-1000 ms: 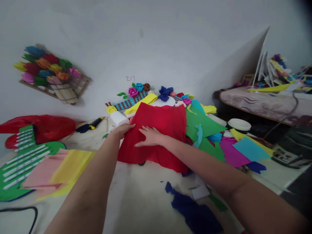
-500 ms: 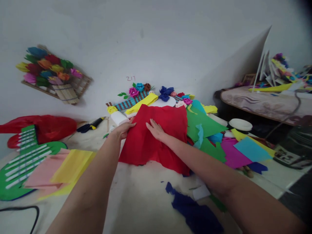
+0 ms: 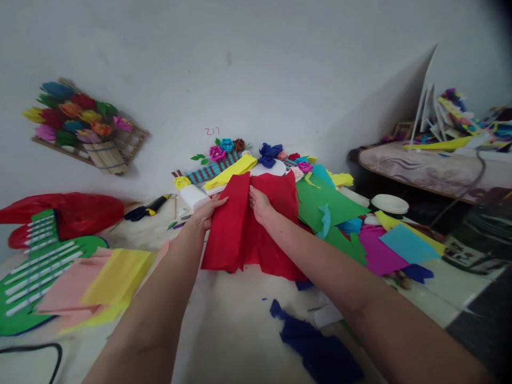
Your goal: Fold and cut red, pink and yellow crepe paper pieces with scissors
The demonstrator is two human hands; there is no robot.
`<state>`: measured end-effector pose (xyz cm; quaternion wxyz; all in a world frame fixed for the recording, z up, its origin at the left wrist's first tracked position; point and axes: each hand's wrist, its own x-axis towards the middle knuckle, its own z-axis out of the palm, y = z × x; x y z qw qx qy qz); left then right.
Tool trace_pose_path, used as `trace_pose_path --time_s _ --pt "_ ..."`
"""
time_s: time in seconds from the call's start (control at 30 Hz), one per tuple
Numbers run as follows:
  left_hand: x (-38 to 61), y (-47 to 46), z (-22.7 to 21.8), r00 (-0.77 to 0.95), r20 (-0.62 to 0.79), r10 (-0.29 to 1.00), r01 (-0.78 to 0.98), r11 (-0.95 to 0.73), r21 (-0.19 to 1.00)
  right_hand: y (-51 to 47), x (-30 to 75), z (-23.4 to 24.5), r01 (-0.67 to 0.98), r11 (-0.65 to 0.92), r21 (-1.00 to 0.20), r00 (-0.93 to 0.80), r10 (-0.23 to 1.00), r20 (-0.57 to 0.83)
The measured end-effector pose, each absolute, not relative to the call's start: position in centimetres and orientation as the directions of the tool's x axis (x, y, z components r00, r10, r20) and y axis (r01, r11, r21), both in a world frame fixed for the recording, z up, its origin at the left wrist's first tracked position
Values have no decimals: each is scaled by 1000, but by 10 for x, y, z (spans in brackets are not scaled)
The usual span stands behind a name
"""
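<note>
In the middle of the head view, a red sheet (image 3: 276, 245) that looks like crepe paper lies above the table, its left part folded into an upright flap. My left hand (image 3: 210, 209) grips the flap's left edge, thumb on top and the other fingers hidden behind it. Against the right side of the flap rests my right hand (image 3: 259, 204), its fingers stretched out and touching the fold, with nothing gripped. Behind the sheet are a yellow strip (image 3: 234, 172) and a white folded piece (image 3: 192, 197).
Green sheets (image 3: 328, 200), a magenta sheet (image 3: 380, 248) and a light blue sheet (image 3: 410, 244) lie to the right, near a dark jar (image 3: 478, 240). Dark blue scraps (image 3: 316, 344) lie in front. At left are a green guitar-shaped cutout (image 3: 24, 282), pink and yellow sheets (image 3: 116, 277), and scissors (image 3: 148, 208).
The left part of the red sheet has been raised and folded toward the right. My right hand has gone from flat on the sheet to the side of the fold.
</note>
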<state>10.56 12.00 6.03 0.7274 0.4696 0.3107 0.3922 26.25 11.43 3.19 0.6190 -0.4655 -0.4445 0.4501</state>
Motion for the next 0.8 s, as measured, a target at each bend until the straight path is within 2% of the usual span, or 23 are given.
trace_pose_path --time_s 0.1,0.27,0.47,0.6,0.7,0.8 --pt "107 117 62 483 -82 872 -283 244 928 109 263 44 -376 87 -922 231 973 -3" --pt "108 108 67 458 -104 883 -294 261 920 106 259 57 -483 100 -870 266 963 -37" --pt "104 97 67 474 -45 879 -346 233 909 103 242 71 -438 38 -898 204 977 -58" --pt "97 85 70 442 -44 896 -367 225 903 95 229 82 -379 39 -925 282 956 -75" --pt "89 73 76 409 -45 912 -405 225 886 85 218 90 -356 65 -932 300 953 -48" --pt "77 60 83 367 -26 930 -423 192 885 72 210 95 -343 131 -930 247 968 46"
